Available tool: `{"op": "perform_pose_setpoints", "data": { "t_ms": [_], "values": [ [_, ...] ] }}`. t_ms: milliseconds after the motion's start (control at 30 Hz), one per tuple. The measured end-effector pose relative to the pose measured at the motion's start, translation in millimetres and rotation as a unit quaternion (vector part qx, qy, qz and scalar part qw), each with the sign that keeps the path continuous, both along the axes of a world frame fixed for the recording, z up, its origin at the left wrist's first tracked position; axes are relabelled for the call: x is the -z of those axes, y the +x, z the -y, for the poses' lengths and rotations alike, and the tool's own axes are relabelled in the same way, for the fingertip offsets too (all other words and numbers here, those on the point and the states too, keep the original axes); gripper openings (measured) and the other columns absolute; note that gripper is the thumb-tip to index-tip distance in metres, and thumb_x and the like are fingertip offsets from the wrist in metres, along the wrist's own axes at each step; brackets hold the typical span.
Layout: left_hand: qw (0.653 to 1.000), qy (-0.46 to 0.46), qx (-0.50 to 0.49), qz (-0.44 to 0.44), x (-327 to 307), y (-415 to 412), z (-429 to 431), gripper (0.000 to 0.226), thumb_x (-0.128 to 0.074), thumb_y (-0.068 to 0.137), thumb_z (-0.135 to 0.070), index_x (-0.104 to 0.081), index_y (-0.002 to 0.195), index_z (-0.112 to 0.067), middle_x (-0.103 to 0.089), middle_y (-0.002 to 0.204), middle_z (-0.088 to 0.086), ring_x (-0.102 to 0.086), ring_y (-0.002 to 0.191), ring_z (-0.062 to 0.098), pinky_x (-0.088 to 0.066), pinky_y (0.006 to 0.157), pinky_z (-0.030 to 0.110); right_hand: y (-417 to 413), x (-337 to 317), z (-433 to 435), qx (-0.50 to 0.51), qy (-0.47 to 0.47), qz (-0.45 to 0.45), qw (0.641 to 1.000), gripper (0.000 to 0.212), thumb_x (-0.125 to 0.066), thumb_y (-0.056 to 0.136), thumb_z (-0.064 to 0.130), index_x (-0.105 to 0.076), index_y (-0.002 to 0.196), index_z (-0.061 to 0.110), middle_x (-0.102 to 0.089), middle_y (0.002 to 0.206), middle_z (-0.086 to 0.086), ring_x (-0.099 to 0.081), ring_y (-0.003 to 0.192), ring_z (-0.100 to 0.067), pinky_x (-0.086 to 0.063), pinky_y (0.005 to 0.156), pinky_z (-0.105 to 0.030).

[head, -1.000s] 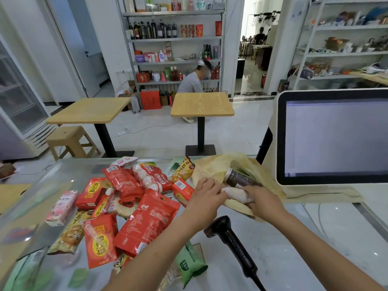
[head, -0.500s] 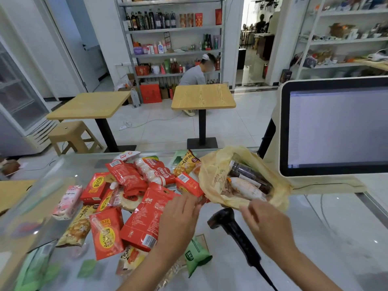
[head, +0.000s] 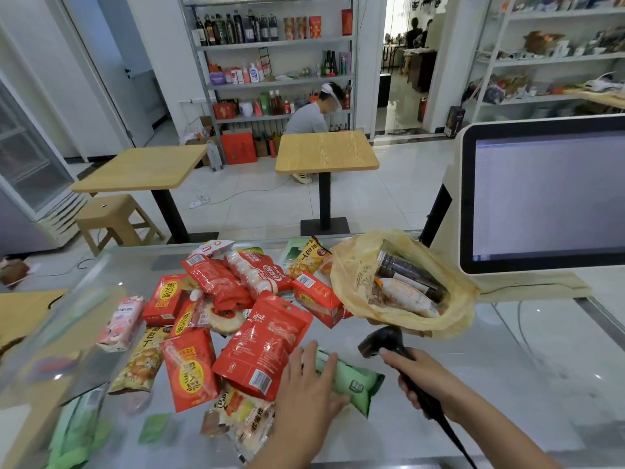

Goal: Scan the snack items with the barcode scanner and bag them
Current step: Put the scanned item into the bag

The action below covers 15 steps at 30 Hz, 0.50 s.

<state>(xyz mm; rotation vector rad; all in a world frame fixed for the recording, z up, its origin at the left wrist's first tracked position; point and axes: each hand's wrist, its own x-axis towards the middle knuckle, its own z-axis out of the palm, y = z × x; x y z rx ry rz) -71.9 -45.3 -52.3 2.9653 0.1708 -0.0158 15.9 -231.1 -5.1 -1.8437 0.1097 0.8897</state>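
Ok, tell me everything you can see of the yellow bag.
The bag is thin, crinkled yellowish plastic with faint print, slumped on the glass counter beside the monitor, mouth open toward the camera. Inside show a dark jar with a silver lid and a white packet. A red box touches its left side; the scanner is just before its near edge.

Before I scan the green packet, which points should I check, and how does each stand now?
1. Right hand grips the barcode scanner: ok.
2. Left hand is on the green packet: ok, though the fingers lie flat on it, without a grip.
3. Packet's barcode faces up: cannot tell.
4. Scanner head is over the packet: not ok, it lies close to the yellow plastic bag.
5. Bag mouth is open: ok, a jar shows inside.
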Motion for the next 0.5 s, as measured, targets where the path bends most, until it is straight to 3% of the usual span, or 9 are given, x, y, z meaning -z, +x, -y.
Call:
{"op": "perform_pose_setpoints", "data": {
  "t_ms": [67, 100, 167, 200, 233, 267, 333, 400, 500],
  "values": [
    [0.999, -0.004, 0.042, -0.006, 12.5, 0.2, -6.3, 0.088, -0.088, 0.045, -0.051, -0.053, 0.122, -0.027, -0.063, 0.116, 0.008, -0.064, 0.102, 0.030, -0.056, 0.077, 0.039, -5.0, -4.5, 6.1, 0.002, -0.008, 0.006, 1.000, 0.046, -0.055, 0.091, 0.052, -0.053, 0.110, 0.010, -0.048, 0.050, -0.001, -0.040, 0.038, -0.012, -0.032, 0.040, -0.023],
    [0.996, -0.041, 0.075, 0.004, 12.4, 0.2, -9.7, 0.082, -0.087, 0.056, -0.037, -0.049, 0.128, -0.031, -0.057, 0.128, 0.006, -0.058, 0.114, 0.028, -0.052, 0.088, 0.040, -8.2, -4.6, 9.4, 0.001, -0.008, 0.008, 1.000, 0.049, -0.053, 0.090, 0.055, -0.054, 0.109, 0.010, -0.047, 0.049, -0.001, -0.040, 0.039, -0.013, -0.031, 0.040, -0.023],
    [0.985, -0.093, 0.140, 0.035, 12.1, 2.2, -13.5, 0.071, -0.071, 0.079, -0.015, -0.040, 0.138, -0.042, -0.026, 0.153, -0.007, -0.023, 0.142, 0.018, -0.024, 0.114, 0.037, -15.2, -5.3, 14.4, 0.007, 0.002, 0.013, 1.000, 0.049, -0.051, 0.090, 0.056, -0.055, 0.109, 0.011, -0.046, 0.049, 0.000, -0.038, 0.039, -0.014, -0.029, 0.040, -0.022],
    [0.980, -0.135, 0.137, 0.045, 10.5, 2.8, -12.2, 0.070, -0.064, 0.083, -0.009, -0.038, 0.138, -0.045, -0.013, 0.156, -0.011, -0.009, 0.145, 0.013, -0.013, 0.117, 0.034, -18.5, -5.7, 15.8, 0.014, 0.008, 0.016, 1.000, 0.048, -0.052, 0.091, 0.054, -0.055, 0.109, 0.010, -0.046, 0.049, 0.000, -0.037, 0.039, -0.013, -0.028, 0.040, -0.021],
    [0.975, -0.181, 0.110, 0.073, 8.2, 1.3, -7.1, 0.069, -0.062, 0.084, -0.005, -0.040, 0.136, -0.044, -0.013, 0.156, -0.010, -0.008, 0.145, 0.014, -0.014, 0.116, 0.033, -21.1, -6.2, 16.9, 0.021, 0.014, 0.018, 1.000, 0.047, -0.052, 0.091, 0.052, -0.056, 0.109, 0.009, -0.046, 0.049, -0.001, -0.037, 0.038, -0.013, -0.029, 0.039, -0.021],
    [0.968, -0.216, 0.057, 0.111, 5.5, -0.6, -0.1, 0.062, -0.061, 0.085, -0.006, -0.044, 0.133, -0.041, -0.022, 0.152, -0.006, -0.019, 0.142, 0.018, -0.024, 0.112, 0.031, -23.2, -6.5, 17.6, 0.028, 0.018, 0.021, 0.999, 0.046, -0.053, 0.091, 0.051, -0.056, 0.109, 0.008, -0.046, 0.049, -0.001, -0.037, 0.038, -0.013, -0.029, 0.038, -0.021],
    [0.960, -0.227, -0.060, 0.152, -2.9, -4.5, 13.9, 0.040, -0.054, 0.091, -0.033, -0.043, 0.130, -0.031, -0.032, 0.131, -0.005, -0.036, 0.125, 0.017, -0.036, 0.095, 0.024, -25.6, -7.5, 17.5, 0.048, 0.024, 0.021, 0.998, 0.044, -0.054, 0.091, 0.049, -0.056, 0.108, 0.008, -0.047, 0.049, -0.003, -0.038, 0.037, -0.014, -0.030, 0.037, -0.021],
    [0.972, -0.190, -0.088, 0.106, -3.1, -4.1, 23.4, 0.054, -0.042, 0.089, -0.058, -0.034, 0.133, -0.028, -0.033, 0.124, -0.005, -0.035, 0.117, 0.013, -0.037, 0.092, 0.023, -26.8, -8.5, 17.4, 0.059, 0.034, 0.024, 0.997, 0.041, -0.056, 0.091, 0.046, -0.054, 0.108, 0.008, -0.053, 0.053, -0.006, -0.044, 0.039, -0.016, -0.035, 0.040, -0.023],
    [0.976, -0.199, -0.062, 0.057, 2.5, 3.3, 24.1, 0.054, -0.046, 0.093, -0.047, -0.029, 0.141, -0.028, -0.036, 0.132, -0.008, -0.036, 0.121, 0.011, -0.036, 0.097, 0.026, -28.4, -12.1, 18.1, 0.077, 0.064, 0.011, 0.995, 0.037, -0.066, 0.088, 0.029, -0.052, 0.110, 0.003, -0.060, 0.069, -0.013, -0.055, 0.049, -0.024, -0.045, 0.048, -0.031]
  ]
}}
